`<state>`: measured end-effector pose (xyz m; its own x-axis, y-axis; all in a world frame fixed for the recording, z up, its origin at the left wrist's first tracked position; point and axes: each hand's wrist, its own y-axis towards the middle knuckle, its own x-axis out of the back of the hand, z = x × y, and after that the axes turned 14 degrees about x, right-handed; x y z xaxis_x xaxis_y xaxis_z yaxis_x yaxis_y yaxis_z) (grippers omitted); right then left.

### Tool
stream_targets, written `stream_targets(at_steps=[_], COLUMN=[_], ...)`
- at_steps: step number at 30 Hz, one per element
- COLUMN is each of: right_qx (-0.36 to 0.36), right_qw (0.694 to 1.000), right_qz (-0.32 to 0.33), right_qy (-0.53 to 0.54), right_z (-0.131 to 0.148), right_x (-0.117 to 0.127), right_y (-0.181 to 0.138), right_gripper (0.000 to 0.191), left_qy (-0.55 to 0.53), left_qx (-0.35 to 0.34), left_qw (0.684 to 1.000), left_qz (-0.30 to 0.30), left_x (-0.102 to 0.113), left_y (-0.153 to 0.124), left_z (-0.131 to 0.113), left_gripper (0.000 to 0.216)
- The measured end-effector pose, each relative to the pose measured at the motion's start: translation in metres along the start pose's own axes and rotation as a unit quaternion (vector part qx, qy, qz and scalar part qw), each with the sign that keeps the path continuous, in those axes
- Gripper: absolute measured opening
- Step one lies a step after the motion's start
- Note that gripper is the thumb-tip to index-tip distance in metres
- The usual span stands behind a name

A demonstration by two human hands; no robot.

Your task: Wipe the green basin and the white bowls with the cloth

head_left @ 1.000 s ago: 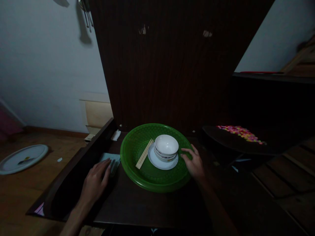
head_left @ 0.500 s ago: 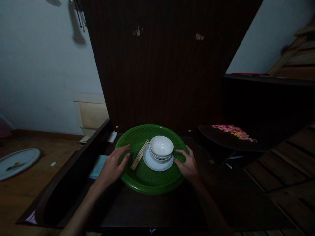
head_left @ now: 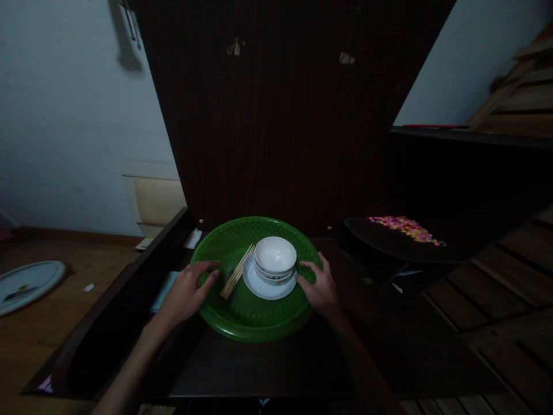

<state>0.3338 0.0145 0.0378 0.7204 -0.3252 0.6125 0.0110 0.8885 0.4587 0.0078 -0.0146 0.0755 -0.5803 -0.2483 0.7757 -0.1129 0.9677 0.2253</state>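
A round green plastic basin (head_left: pixel 254 331) stands on the dark wooden surface in front of me. Inside it, a short stack of white bowls (head_left: pixel 275 255) rests on a white plate (head_left: pixel 270 293). Several light wooden chopsticks (head_left: pixel 237 271) lie slantwise just left of the plate. My left hand (head_left: pixel 188 291) is over the basin's left rim, its thumb and forefinger apart and nothing between them. On the other side, my right hand (head_left: pixel 320 288) reaches over the right rim with fingers spread. Its thumb tip is close to the plate's edge; whether they touch, I cannot tell.
A pale blue cloth (head_left: pixel 163 294) and a crumpled white tissue (head_left: pixel 192 238) lie left of the basin. Pink and yellow bits (head_left: pixel 406 229) cover part of a dark shelf at right. A dark upright panel (head_left: pixel 276 127) rises behind. A whitish oval lid-like object (head_left: pixel 30 285) is on the floor.
The view has turned slightly, so the basin, dishes and both hands appear a little farther left. The hands keep nearly the same pose, and the bowls and chopsticks keep their places in the basin.
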Motion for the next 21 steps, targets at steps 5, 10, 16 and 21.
stream_targets(at_steps=[5, 10, 16, 21], right_qx=[0.002, 0.027, 0.048, 0.081], right_qw=[1.0, 0.999, 0.998, 0.997], right_qz=[0.008, 0.017, 0.033, -0.005], right_qy=[0.014, 0.038, 0.028, 0.011], right_z=[-0.002, -0.013, -0.02, -0.01], right_x=[0.0, 0.001, 0.016, 0.035], right_y=[0.002, 0.001, 0.009, 0.024], right_gripper=[0.031, 0.036, 0.044, 0.037], left_qy=[0.01, 0.032, 0.072, 0.078], left_qx=[0.0, 0.0, 0.006, -0.003], left_qw=[1.0, 0.999, 0.997, 0.997], left_qz=[0.005, 0.023, 0.04, 0.029], left_x=[0.001, 0.003, 0.007, 0.009], left_y=[0.001, 0.002, 0.011, 0.025], left_z=[-0.001, -0.005, -0.015, -0.032], left_gripper=[0.046, 0.047, 0.051, 0.053])
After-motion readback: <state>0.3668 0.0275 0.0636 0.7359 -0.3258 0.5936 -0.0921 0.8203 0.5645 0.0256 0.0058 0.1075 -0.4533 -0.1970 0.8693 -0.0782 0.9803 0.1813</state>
